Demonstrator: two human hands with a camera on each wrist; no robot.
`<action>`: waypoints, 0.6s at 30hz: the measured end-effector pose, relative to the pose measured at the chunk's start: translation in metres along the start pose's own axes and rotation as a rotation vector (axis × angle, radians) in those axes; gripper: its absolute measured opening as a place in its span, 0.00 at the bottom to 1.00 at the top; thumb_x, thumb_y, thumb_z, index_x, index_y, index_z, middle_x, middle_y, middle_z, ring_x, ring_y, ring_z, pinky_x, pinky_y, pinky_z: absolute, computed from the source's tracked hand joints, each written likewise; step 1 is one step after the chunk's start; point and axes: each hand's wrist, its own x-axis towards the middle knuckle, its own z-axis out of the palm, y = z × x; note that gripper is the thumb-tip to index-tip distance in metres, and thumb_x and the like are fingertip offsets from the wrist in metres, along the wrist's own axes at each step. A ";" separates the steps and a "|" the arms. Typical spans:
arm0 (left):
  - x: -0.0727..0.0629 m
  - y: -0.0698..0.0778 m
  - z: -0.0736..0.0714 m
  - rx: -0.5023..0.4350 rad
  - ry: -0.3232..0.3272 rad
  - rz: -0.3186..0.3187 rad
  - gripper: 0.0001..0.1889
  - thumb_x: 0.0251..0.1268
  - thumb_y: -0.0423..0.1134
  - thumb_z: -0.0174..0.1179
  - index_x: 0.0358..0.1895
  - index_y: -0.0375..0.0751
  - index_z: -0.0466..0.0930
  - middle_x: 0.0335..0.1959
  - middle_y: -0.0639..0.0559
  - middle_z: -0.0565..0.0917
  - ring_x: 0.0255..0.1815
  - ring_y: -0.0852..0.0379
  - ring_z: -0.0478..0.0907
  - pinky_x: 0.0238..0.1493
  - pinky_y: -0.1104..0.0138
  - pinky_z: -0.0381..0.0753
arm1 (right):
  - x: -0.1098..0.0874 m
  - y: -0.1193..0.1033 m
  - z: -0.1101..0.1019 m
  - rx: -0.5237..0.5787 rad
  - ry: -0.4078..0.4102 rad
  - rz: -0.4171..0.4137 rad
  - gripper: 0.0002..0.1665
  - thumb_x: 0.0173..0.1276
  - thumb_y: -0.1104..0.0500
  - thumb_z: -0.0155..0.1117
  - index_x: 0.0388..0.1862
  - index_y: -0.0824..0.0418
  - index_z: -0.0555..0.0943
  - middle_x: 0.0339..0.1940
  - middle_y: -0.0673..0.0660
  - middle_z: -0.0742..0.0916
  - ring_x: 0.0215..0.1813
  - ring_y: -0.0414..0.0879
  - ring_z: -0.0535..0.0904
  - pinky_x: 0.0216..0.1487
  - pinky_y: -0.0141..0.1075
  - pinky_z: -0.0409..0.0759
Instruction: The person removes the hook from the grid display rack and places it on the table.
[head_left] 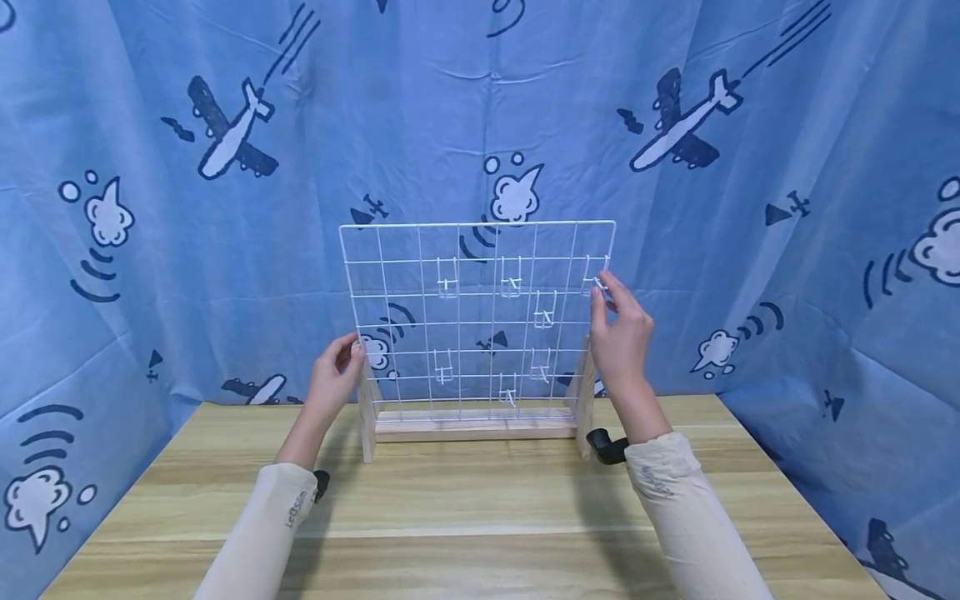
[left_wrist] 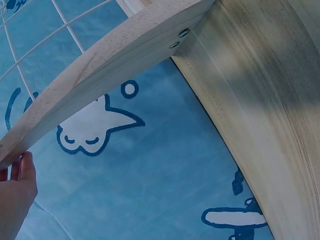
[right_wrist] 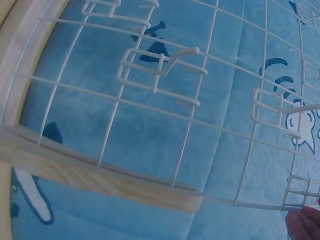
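Right fingers (head_left: 598, 313) — raised, pinching white hook (head_left: 588, 280) | left fingers (head_left: 356, 364) — lower, gripping wooden post (head_left: 366, 421) near its top

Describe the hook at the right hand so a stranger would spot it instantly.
On the table stands a white wire grid in a wooden stand. Near the grid's upper right corner, the right hand touches a small white hook. It's the rightmost hook, and the only one being touched.

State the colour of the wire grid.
White; the wire grid shows best in the head view.
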 end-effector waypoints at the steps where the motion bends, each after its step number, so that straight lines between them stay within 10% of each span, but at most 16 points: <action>1: 0.000 -0.001 0.000 -0.005 0.000 -0.003 0.23 0.76 0.35 0.48 0.68 0.29 0.62 0.63 0.32 0.70 0.64 0.41 0.67 0.70 0.55 0.65 | 0.000 0.000 0.000 0.000 0.002 0.001 0.19 0.74 0.62 0.54 0.60 0.69 0.77 0.61 0.66 0.79 0.52 0.62 0.81 0.52 0.53 0.81; 18: 0.001 -0.006 0.000 -0.030 0.000 0.008 0.22 0.76 0.32 0.46 0.68 0.29 0.62 0.62 0.32 0.70 0.64 0.42 0.68 0.69 0.57 0.66 | 0.001 -0.001 0.003 0.002 0.080 -0.045 0.16 0.73 0.63 0.56 0.55 0.69 0.80 0.54 0.66 0.83 0.46 0.60 0.84 0.49 0.49 0.83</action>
